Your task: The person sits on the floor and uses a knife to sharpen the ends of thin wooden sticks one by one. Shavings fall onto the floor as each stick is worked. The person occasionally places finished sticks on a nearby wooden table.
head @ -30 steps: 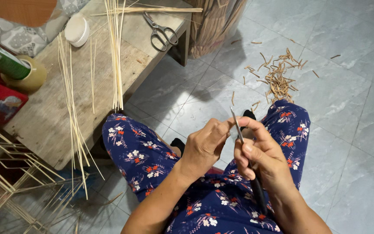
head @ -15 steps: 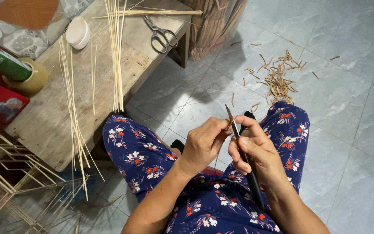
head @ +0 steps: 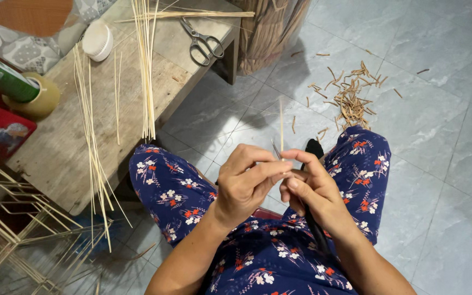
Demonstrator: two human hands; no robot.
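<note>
A thin bamboo stick (head: 281,125) stands nearly upright above the person's lap, its lower end pinched at the fingertips where both hands meet. The left hand (head: 245,183) is closed around that lower end, thumb and forefinger pressed together on it. The right hand (head: 310,188) is wrapped shut on a knife (head: 312,229), whose dark handle runs down along the wrist while the narrow blade tip shows just beside the stick, between the two hands. Both hands hover over floral-patterned trousers (head: 176,191) in dark blue with white and red flowers.

On the grey tiled floor (head: 438,136) beyond the right knee lies a scatter of short bamboo shavings (head: 350,98). To the left stands a low wooden desk (head: 55,147), and across it lie long pale bamboo strips (head: 146,65), some hanging over its near edge. A pair of scissors (head: 203,41) rests near the desk's far corner, a small white round container (head: 98,41) sits further left, and a roll of tape (head: 39,101) with a green can (head: 4,76) standing in it is at the desk's left side. A frame of joined sticks (head: 6,235) fills the lower left corner.
</note>
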